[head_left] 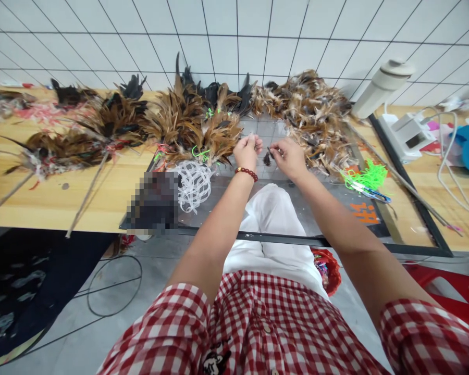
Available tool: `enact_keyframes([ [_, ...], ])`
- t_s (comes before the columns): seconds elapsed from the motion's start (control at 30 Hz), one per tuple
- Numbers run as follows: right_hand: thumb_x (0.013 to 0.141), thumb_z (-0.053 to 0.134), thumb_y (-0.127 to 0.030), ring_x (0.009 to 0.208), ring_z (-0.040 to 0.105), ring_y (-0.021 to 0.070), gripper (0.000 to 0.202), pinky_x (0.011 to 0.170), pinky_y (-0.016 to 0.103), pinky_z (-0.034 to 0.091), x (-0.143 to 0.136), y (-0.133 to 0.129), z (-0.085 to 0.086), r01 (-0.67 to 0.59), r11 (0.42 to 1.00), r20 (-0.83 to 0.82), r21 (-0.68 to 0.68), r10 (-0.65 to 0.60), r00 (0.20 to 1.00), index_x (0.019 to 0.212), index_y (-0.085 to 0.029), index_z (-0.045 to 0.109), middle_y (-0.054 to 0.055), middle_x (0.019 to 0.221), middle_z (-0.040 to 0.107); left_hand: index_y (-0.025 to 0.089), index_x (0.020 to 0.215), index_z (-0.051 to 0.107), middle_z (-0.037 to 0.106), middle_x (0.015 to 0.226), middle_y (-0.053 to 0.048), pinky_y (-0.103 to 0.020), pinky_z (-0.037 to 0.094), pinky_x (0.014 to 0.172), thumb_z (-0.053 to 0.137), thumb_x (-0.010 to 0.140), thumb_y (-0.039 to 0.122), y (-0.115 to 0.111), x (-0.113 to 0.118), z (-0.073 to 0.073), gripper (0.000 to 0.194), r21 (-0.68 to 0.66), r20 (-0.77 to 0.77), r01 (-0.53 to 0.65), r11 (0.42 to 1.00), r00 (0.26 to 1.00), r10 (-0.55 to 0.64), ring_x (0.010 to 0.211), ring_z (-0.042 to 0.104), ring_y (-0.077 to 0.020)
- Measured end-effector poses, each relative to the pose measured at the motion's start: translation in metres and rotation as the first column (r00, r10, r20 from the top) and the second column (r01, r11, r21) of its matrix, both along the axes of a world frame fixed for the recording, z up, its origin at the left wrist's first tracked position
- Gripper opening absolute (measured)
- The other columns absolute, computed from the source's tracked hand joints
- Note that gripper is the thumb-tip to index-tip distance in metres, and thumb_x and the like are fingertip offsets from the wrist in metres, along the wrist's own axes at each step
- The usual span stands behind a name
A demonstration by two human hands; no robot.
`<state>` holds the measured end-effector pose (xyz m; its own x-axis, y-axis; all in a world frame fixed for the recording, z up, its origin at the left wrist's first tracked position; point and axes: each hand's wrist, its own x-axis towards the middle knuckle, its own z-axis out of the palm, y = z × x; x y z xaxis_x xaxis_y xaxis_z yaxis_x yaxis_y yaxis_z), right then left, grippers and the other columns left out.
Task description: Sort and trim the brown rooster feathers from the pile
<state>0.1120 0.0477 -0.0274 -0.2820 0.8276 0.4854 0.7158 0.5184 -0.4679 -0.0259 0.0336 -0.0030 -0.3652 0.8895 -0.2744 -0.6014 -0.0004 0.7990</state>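
My left hand [248, 152], with a beaded bracelet [247, 173] at the wrist, is held over the clear panel on the worktable. Its fingers are curled together, and what they hold, if anything, cannot be made out. Close by on the right, my right hand [289, 158] pinches a small dark feather [267, 159] between thumb and fingertips. Bundles of brown and black feathers [214, 136] lie just beyond and left of my left hand. A pile of loose brown feathers [320, 122] spreads beyond my right hand.
White plastic strips [194, 185] lie left of my forearm. On the right are bright green ties [369, 176], blue-handled scissors [369, 193], a pale bottle [383, 88] and a white power strip [400, 136] with cables. Feathered sticks [88, 194] jut over the table's left edge. A tiled wall [254, 36] stands behind.
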Motion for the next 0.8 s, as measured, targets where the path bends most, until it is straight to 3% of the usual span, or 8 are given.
enact_keyframes([
  [0.17, 0.087, 0.074, -0.042, 0.092, 0.068, 0.0275, 0.028, 0.083, 0.038, 0.047, -0.008, -0.014, 0.011, 0.049, 0.991, 0.219, -0.124, -0.021, 0.975, 0.097, -0.017, 0.082, 0.012, 0.098, 0.077, 0.016, 0.080, 0.064, 0.062, 0.061, 0.005, -0.015, 0.046, 0.062, 0.056, 0.103, 0.016, 0.004, -0.005, -0.001, 0.024, -0.016, -0.067, -0.061, 0.998, 0.996, 0.060, 0.055, 0.058, -0.0031],
  [0.33, 0.097, 0.056, -0.025, 0.105, 0.071, 0.0327, 0.029, 0.087, 0.041, 0.048, -0.016, -0.021, 0.019, 0.144, 0.967, 0.394, -0.212, -0.051, 0.918, 0.107, -0.015, 0.082, 0.017, 0.112, 0.079, 0.016, 0.080, 0.064, 0.064, 0.062, 0.005, -0.017, 0.048, 0.063, 0.056, 0.102, 0.016, 0.002, -0.003, -0.001, 0.023, -0.025, -0.089, -0.037, 0.999, 0.995, 0.035, 0.055, 0.060, -0.0041],
  [0.4, 0.098, 0.055, -0.024, 0.106, 0.071, 0.0338, 0.029, 0.088, 0.041, 0.048, -0.015, -0.018, 0.016, 0.203, 0.958, 0.361, -0.201, -0.120, 0.925, 0.109, -0.013, 0.079, 0.019, 0.114, 0.078, 0.016, 0.080, 0.064, 0.065, 0.063, 0.004, -0.017, 0.049, 0.064, 0.056, 0.102, 0.017, 0.001, -0.002, -0.001, 0.023, -0.030, -0.095, -0.026, 0.999, 0.995, 0.023, 0.056, 0.061, -0.0047],
  [0.5, 0.099, 0.052, -0.021, 0.105, 0.069, 0.0316, 0.023, 0.089, 0.041, 0.049, -0.011, -0.011, 0.010, 0.248, 0.963, 0.178, -0.110, -0.226, 0.958, 0.106, -0.015, 0.073, 0.017, 0.111, 0.077, 0.016, 0.079, 0.064, 0.067, 0.066, 0.003, -0.018, 0.052, 0.068, 0.059, 0.101, 0.020, 0.000, 0.001, -0.001, 0.023, -0.058, -0.101, 0.004, 0.998, 0.995, -0.010, 0.058, 0.063, -0.0052],
  [0.6, 0.101, 0.048, -0.024, 0.102, 0.067, 0.0283, 0.020, 0.090, 0.040, 0.049, -0.008, -0.006, 0.002, 0.195, 0.980, 0.020, 0.034, -0.195, 0.981, 0.099, -0.019, 0.067, 0.014, 0.104, 0.075, 0.016, 0.077, 0.065, 0.068, 0.069, 0.001, -0.021, 0.055, 0.074, 0.066, 0.097, 0.023, -0.003, 0.005, -0.001, 0.021, -0.075, -0.055, 0.099, 0.992, 0.993, -0.103, 0.062, 0.065, -0.0065],
  [0.7, 0.102, 0.049, -0.029, 0.099, 0.066, 0.0275, 0.018, 0.087, 0.040, 0.048, -0.010, -0.006, -0.004, 0.140, 0.984, 0.026, 0.106, -0.144, 0.989, 0.097, -0.021, 0.064, 0.013, 0.101, 0.073, 0.015, 0.077, 0.066, 0.067, 0.067, 0.002, -0.023, 0.057, 0.079, 0.067, 0.096, 0.018, -0.006, 0.008, -0.002, 0.019, -0.038, 0.030, 0.190, 0.981, 0.981, -0.189, 0.063, 0.064, -0.0065],
  [0.8, 0.101, 0.049, -0.030, 0.099, 0.065, 0.0286, 0.017, 0.086, 0.041, 0.046, -0.013, -0.009, -0.007, 0.112, 0.988, 0.090, 0.110, -0.123, 0.988, 0.099, -0.021, 0.063, 0.014, 0.102, 0.073, 0.015, 0.077, 0.068, 0.067, 0.067, 0.003, -0.024, 0.058, 0.083, 0.069, 0.094, 0.015, -0.009, 0.010, -0.003, 0.017, -0.027, 0.070, 0.197, 0.980, 0.978, -0.194, 0.066, 0.065, -0.0068],
])
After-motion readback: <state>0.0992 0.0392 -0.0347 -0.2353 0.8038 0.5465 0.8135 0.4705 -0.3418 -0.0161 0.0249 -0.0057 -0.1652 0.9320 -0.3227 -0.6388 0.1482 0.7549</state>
